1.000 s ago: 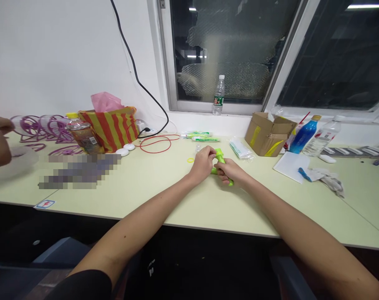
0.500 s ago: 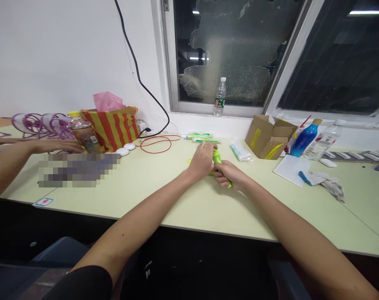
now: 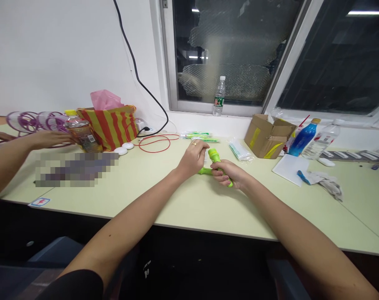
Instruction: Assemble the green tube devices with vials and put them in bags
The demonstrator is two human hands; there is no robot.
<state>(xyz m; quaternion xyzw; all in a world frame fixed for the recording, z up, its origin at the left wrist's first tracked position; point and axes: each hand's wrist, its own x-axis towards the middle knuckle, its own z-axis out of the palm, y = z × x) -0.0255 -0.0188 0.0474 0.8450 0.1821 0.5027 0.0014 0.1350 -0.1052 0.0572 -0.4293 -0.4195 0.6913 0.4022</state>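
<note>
My right hand is wrapped round a lime-green rod-like piece, its ribbed head pointing up and its tip showing below the fingers. To its left, my left hand is raised with thumb and fingers brought together; a small clear item seems to be at the fingertips, too small to make out. Another green part lies between the two hands, low over the table. Behind the hands are green items in clear wrap.
A cardboard box, blue bottle, white sheet and gloves are at the right. Left stand a drink bottle and striped bag, beside another person's hand. A red cable lies behind.
My left hand has come off the head of the green piece and moved left, exposing it. My right hand keeps its grip. The other person's hand has shifted slightly left.
</note>
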